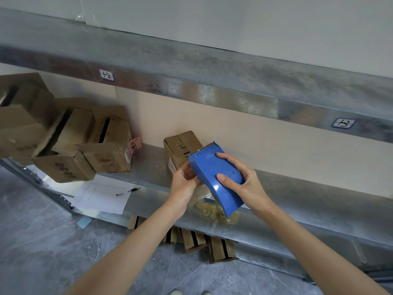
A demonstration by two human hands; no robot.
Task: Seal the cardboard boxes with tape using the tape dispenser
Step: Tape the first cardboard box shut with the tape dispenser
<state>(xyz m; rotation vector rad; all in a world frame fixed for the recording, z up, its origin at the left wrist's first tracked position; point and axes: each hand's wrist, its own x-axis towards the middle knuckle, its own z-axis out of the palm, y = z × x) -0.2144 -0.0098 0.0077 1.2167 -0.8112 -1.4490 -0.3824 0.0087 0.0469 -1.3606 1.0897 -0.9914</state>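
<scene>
My right hand (244,185) grips the blue plastic tape dispenser (212,173), fingers curled over it; my left hand (184,185) pinches its left edge. It hangs before the small brown cardboard box (179,147) on the grey metal shelf (297,188).

Two bare forearms reach forward and meet at a tape dispenser (209,167). The right hand (242,184) grips it from the right, thumb and forefinger lying across its top face. The left hand (184,185) holds its left edge, fingers curled under.
</scene>
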